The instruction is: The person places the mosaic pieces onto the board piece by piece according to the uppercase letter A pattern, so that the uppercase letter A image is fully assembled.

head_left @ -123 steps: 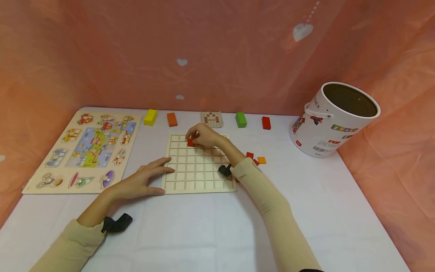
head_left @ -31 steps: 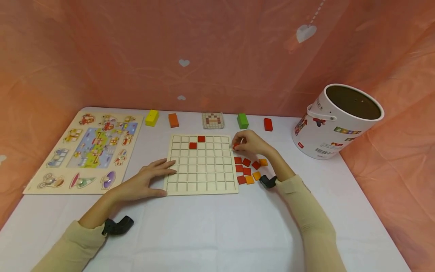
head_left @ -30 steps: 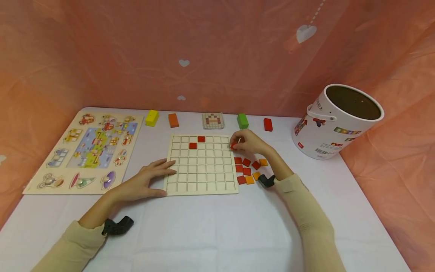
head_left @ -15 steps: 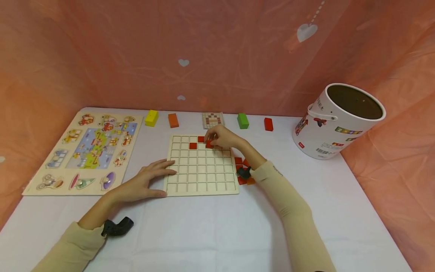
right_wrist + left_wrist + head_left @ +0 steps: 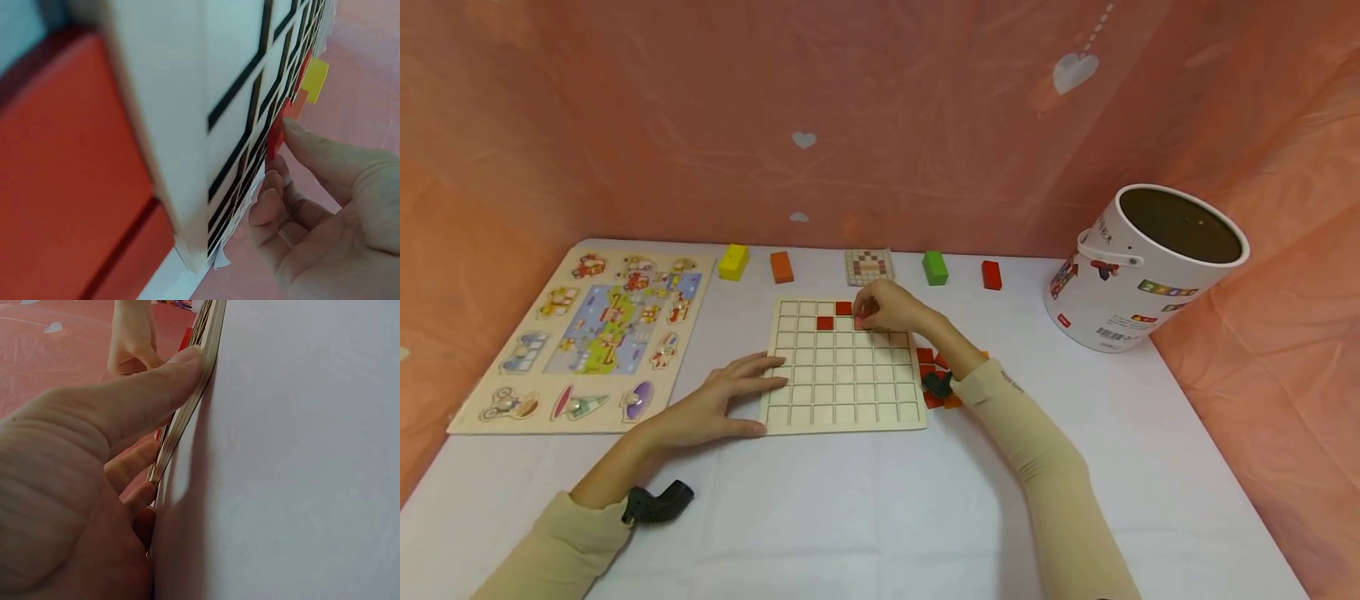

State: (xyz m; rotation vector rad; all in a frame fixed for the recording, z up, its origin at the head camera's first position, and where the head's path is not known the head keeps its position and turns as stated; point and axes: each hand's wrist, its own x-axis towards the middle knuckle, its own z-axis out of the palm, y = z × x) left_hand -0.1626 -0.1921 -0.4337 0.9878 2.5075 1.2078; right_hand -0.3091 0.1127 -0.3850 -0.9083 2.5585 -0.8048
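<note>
A pale wooden grid board lies mid-table, with one red tile in its far row and another red tile in the second row. My right hand pinches a third red square tile between thumb and fingers, over the second row, to the right of those two. It is tilted in the right wrist view; whether it touches the board I cannot tell. At the board's left edge rests my left hand, its fingers extended on the rim and its thumb against the near corner.
Loose red tiles and orange ones lie right of the board, partly behind the right wrist. Along the back stand yellow, orange, green and red blocks, a pattern card and a white bucket. A picture puzzle lies left.
Four seconds ago my right hand was setting a red tile in the second row. It then picked up another beside the board and carried it left over the grid. My left hand stayed put.
</note>
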